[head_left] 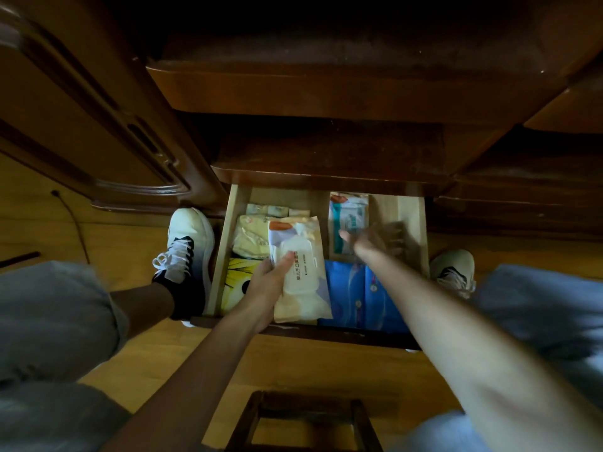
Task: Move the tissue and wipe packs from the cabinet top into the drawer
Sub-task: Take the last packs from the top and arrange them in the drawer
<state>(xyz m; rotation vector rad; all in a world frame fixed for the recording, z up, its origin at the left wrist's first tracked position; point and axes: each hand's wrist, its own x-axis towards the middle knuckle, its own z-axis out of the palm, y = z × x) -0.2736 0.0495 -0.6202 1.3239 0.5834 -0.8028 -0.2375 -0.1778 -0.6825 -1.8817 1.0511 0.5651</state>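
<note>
Dark wooden cabinet (326, 93) fronts are filling the far half of the view, and a pale drawer (225, 243) is standing pulled out low over a yellowish wood floor (310, 363). A person is crouching over it, with a white and black shoe (189, 246) just left of the drawer and another shoe (455, 270) at its right.

The left hand (267, 288) is gripping a wipe pack (298, 269) by its left edge, thumb across the white flip lid, and is holding it over the middle of the drawer. Dark print is running along the lid, too small to read; the wrapper is showing orange at the far end and cream at the near end.

The right hand (368, 239) is blurred, with fingers spread and nothing in it, and is hovering over a white and teal pack (347, 223) lying in the far right of the drawer. Its label cannot be read.

Pale yellow tissue packs (253, 238) are lying far left, a yellow pack (238, 280) with black marks near left, and a blue pack (355, 298) near right. Small cream packs (277, 210) are lining the far wall.
</note>
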